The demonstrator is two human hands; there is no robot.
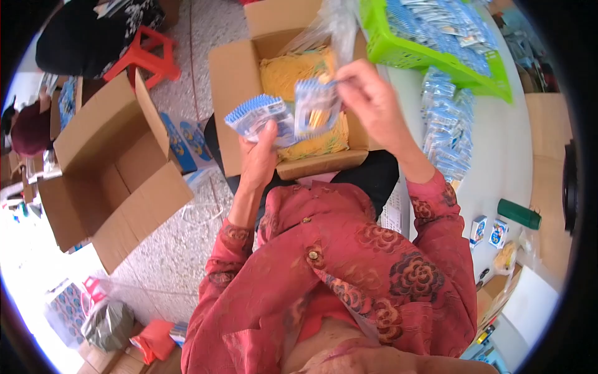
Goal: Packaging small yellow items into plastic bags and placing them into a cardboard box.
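Observation:
My left hand (257,159) is closed round a fanned stack of flat packets (260,117) with blue-and-white striped tops, its thumb lying across the front. Beside the stack is a single clear packet (316,112) with a blue striped top and thin yellow sticks showing inside. The fingers of my right hand (372,100) are pinched at this packet's upper right corner; motion blurs the fingertips. Below both hands stands an open cardboard box (233,93) with bundles of thin yellow pieces (289,71) in it, partly hidden by the packets.
To the right, a white table (498,149) bears a green basket (436,65) of packets, rows of packets (445,134), a dark green cylinder (519,214) and small boxes (498,234). At left are an open cardboard box (112,168), a red stool (146,56) and bags (109,324).

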